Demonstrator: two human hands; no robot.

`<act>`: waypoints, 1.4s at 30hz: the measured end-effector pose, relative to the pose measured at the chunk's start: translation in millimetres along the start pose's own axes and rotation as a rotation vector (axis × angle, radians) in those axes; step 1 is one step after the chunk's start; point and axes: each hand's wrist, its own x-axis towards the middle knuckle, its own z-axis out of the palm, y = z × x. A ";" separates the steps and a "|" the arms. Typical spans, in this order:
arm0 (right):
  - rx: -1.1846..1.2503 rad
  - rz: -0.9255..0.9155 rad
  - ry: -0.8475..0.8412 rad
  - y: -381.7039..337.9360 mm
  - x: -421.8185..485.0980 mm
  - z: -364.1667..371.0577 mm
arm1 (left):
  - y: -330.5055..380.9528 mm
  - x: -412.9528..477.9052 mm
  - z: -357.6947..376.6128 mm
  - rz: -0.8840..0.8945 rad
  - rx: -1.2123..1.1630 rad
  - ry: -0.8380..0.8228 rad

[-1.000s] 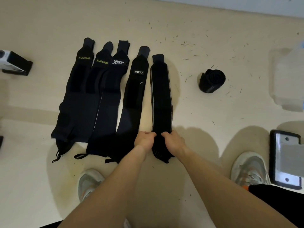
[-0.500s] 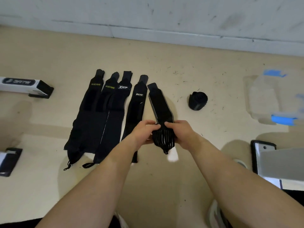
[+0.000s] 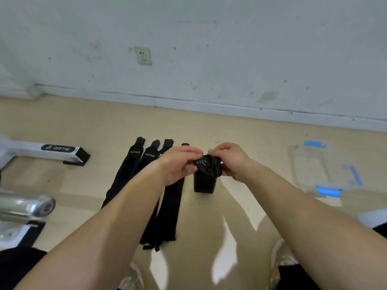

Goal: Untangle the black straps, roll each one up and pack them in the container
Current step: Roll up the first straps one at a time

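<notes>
At your left, "BRTW" marks the white machine base (image 3: 69, 152); yellow "XUEYING" shows on the leftmost black strap (image 3: 128, 164) and its neighbour (image 3: 146, 162).

Gym room, BRTW machine base (image 3: 60, 152), chrome bar (image 3: 27, 204)

two bare forearms (image 3: 109, 222), black trousers (image 3: 18, 266) at the knees, pale sneakers (image 3: 285, 256) below

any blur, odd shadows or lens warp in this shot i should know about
Head view: the left hand, right hand and the strap they grip are slightly motion-blurred; the wide lens bows the skirting board and stretches the forearms; shadows with bright gaps cover the near floor; the clear container looks washed out.
</notes>
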 end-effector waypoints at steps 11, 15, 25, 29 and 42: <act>0.015 -0.145 -0.320 -99.1 -90.3 -59.3 | 88.3 -68.6 6.9 0.130 -0.419 -0.276; -0.109 -0.261 -0.250 -90.7 -94.9 -62.4 | 85.9 -70.2 20.0 0.187 -0.243 -0.151; -0.293 -0.421 -0.108 -81.9 -71.8 -43.0 | 63.7 -44.0 27.5 0.577 0.248 0.263; -0.220 -0.641 0.047 -85.7 -67.9 -31.3 | 58.7 -35.4 30.1 0.554 0.184 0.274; -0.394 -0.813 0.115 -91.7 -55.4 -26.9 | 56.8 -34.6 34.6 0.565 0.091 0.265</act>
